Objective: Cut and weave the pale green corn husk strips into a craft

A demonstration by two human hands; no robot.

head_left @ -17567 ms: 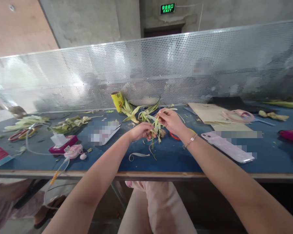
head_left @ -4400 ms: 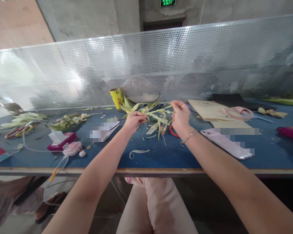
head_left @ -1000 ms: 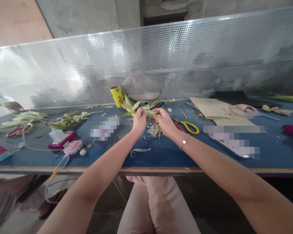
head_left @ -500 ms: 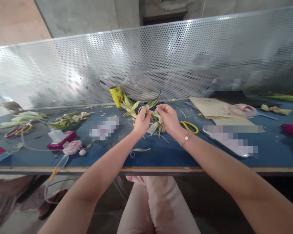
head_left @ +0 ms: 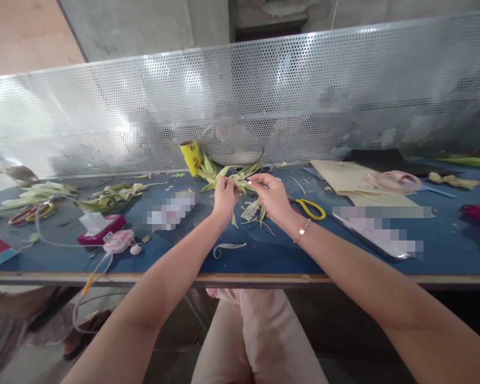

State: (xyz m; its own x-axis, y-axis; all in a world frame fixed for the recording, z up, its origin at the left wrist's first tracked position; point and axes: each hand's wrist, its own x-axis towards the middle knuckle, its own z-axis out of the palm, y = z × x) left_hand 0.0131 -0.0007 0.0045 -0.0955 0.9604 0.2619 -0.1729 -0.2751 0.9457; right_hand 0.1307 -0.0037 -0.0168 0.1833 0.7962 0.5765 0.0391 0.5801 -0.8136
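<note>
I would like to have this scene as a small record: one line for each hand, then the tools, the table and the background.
left hand: pinches pale green leaves
right hand: fingers at the same leaves, close beside the left hand
tools: yellow handle loop beyond the right wrist; scissors at far left
table: blue top; yellow tube, brown paper, curled strip
background: perforated metal panel

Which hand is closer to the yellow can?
The left hand: it is to the right of the yellow can and nearer the camera; the right hand is farther right.
</note>
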